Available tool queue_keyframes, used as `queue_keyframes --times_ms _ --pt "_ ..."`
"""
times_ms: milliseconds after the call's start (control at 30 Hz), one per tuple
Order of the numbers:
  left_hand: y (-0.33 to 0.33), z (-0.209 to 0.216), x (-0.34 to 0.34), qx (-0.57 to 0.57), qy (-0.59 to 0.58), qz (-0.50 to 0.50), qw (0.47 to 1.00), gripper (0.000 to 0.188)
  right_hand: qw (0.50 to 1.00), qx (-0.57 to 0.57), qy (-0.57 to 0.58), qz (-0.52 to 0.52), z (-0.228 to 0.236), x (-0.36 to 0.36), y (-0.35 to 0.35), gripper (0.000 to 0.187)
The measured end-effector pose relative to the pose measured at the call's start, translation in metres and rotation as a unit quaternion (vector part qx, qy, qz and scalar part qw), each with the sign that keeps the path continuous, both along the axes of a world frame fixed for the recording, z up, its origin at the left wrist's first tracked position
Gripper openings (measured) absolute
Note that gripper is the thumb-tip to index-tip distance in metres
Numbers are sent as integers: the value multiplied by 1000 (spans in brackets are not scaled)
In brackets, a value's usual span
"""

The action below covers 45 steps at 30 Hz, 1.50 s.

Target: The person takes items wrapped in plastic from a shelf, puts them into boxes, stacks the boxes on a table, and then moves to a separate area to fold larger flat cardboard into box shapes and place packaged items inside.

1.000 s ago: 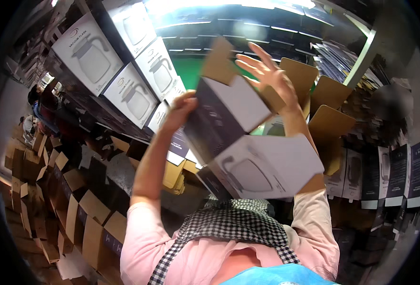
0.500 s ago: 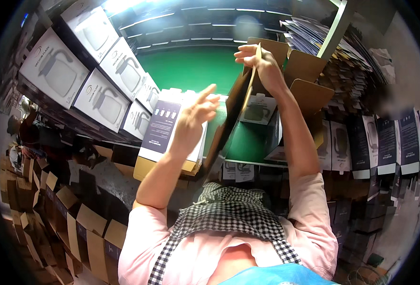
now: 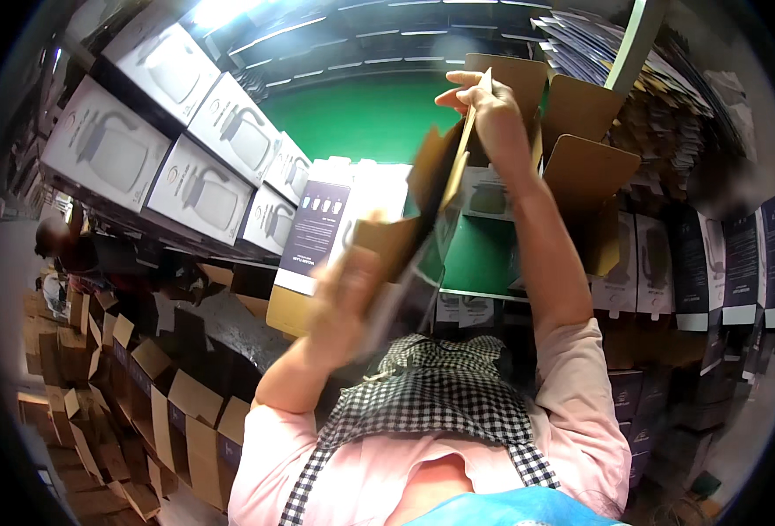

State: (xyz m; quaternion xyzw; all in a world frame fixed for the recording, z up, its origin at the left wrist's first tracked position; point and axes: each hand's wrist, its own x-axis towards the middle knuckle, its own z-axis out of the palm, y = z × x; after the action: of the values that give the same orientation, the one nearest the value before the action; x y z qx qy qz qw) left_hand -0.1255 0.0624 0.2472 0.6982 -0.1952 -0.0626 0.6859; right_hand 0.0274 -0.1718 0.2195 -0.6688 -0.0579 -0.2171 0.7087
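My right hand [image 3: 497, 123] grips the far top edge of a brown cardboard box [image 3: 433, 167], which stands tilted and partly flattened above the green table [image 3: 344, 127]. Its brown flaps stick out to the left. Against the near flap lies my left hand [image 3: 344, 302], smeared by motion, so its fingers cannot be made out. Left of the box, a stack of flat printed cartons [image 3: 313, 232] in white and dark purple lies on the table edge. Behind my right wrist a white box with a jug picture [image 3: 486, 195] is partly hidden.
White jug boxes [image 3: 208, 193] are stacked at the left. Upright brown flaps [image 3: 585, 171] of an open carton rise beyond my right forearm. Flat cardboard sheets [image 3: 580, 53] pile up at the far right. Open brown cartons [image 3: 177, 421] crowd the lower left; a person [image 3: 89, 250] is behind them.
My left hand has come down toward me, from above the printed cartons to the box's near flap. The box's flaps have spread to the left. My right hand keeps its grip.
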Motion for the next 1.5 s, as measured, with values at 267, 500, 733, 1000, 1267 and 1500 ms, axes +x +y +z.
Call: queue_keyframes --times_ms 267,500,733,1000,1267,1500 --pt "14 -29 69 -48 4 132 990 67 878 -464 -1 119 11 -42 47 103" --pt "49 -84 122 60 90 243 964 71 916 -380 -121 -49 -86 -17 88 127" --pt "42 -81 121 -118 29 219 968 61 883 -446 -120 79 -101 -35 77 43" --pt "29 -93 159 400 -151 31 904 95 983 100 -50 -143 -148 -37 84 22" --pt "0 -76 116 537 -122 88 830 87 756 490 367 232 -192 -115 92 49" --pt "142 8 27 179 -27 85 980 42 947 203 153 196 -150 -189 125 99"
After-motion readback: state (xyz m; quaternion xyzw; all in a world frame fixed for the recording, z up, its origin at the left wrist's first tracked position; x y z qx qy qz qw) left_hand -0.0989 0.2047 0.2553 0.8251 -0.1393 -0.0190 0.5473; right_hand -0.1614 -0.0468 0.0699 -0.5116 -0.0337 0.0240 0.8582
